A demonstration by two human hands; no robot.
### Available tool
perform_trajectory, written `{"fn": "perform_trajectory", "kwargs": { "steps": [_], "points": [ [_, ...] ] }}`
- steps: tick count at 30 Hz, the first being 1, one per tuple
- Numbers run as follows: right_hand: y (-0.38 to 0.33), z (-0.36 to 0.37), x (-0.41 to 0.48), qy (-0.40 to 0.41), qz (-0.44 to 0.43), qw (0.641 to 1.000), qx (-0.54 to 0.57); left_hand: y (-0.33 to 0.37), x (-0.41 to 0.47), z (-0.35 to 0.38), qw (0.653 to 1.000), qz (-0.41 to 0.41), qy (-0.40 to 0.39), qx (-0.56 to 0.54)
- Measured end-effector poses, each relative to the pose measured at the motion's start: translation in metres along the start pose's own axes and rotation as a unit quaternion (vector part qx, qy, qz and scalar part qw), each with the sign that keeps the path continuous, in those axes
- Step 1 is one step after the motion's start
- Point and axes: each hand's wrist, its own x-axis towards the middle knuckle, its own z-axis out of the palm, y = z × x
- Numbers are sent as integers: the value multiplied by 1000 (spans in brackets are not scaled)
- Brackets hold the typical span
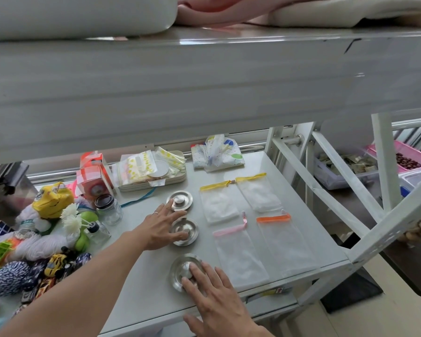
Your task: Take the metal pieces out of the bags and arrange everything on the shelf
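Note:
Three round metal pieces with knobs lie in a column on the white shelf: a far one, a middle one and a near one. My left hand lies flat with its fingers spread; its thumb rests on the middle piece's knob and its index fingertip touches the far piece's rim. My right hand rests its fingertips on the near piece's knob, with the thumb well apart. To the right, empty clear bags lie flat: two with yellow zips, one pink, one orange.
Toys, yarn balls, small cars, a puzzle cube and glass jars crowd the shelf's left side. A tray of packets and a patterned pouch sit at the back. The upper shelf overhangs. Pink and blue bins stand right.

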Motion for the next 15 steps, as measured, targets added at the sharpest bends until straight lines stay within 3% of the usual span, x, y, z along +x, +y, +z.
{"fn": "perform_trajectory", "kwargs": {
  "steps": [6,10,13,15],
  "points": [
    [-2,2,0,-9,11,1000,4,-4,-2,7,1000,-8,7,2],
    [-2,1,-10,16,5,1000,2,1,-10,10,998,-18,28,-53],
    [-5,6,-38,72,-24,997,27,12,-33,12,968,-49,163,-185],
    [-2,7,-56,117,-2,990,81,25,-65,22,903,-70,315,-282]
  ]
}}
